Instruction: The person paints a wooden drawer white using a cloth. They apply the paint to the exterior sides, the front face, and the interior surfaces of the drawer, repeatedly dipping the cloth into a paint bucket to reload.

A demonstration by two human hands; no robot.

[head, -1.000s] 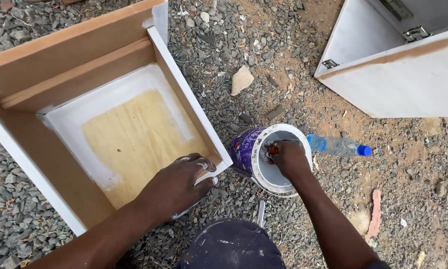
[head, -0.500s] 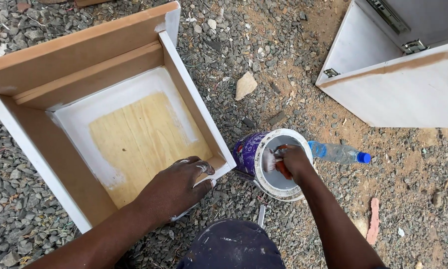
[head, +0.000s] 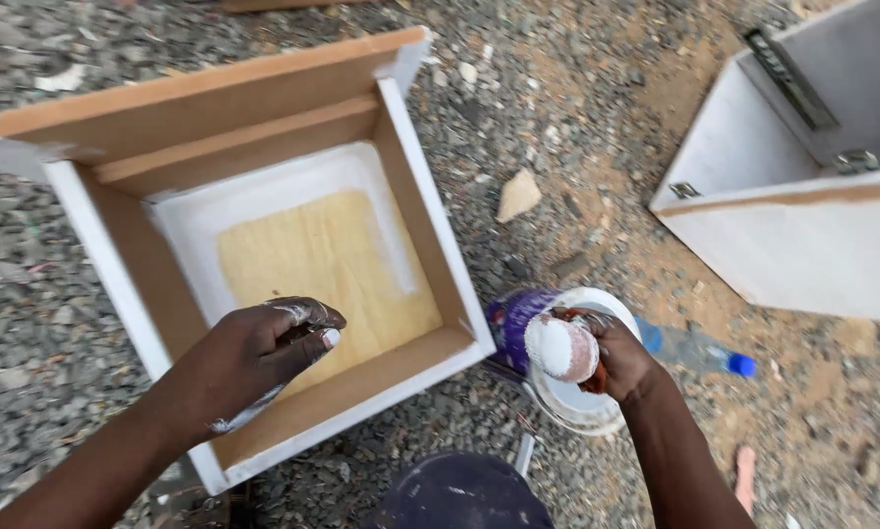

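Your right hand (head: 621, 358) grips a paint-loaded sponge (head: 561, 348) over the bucket (head: 596, 416); your loosely curled, empty left hand (head: 254, 353) steadies the box (head: 430, 225), so drips could spatter it.

We see a box (head: 263, 245) of raw matt wood, its edges and floor border coated in matt white paint, the bare middle of the floor yellowish and grainy. The left hand (head: 259, 353) is smeared with white. The right hand (head: 621, 358) grips a pad (head: 560, 348) soaked in thick white paint over a plastic tub (head: 577, 392). A clear plastic bottle (head: 694, 348) lies on rough gravel (head: 557, 127). The second box (head: 802, 206) is painted white, with metal fittings.
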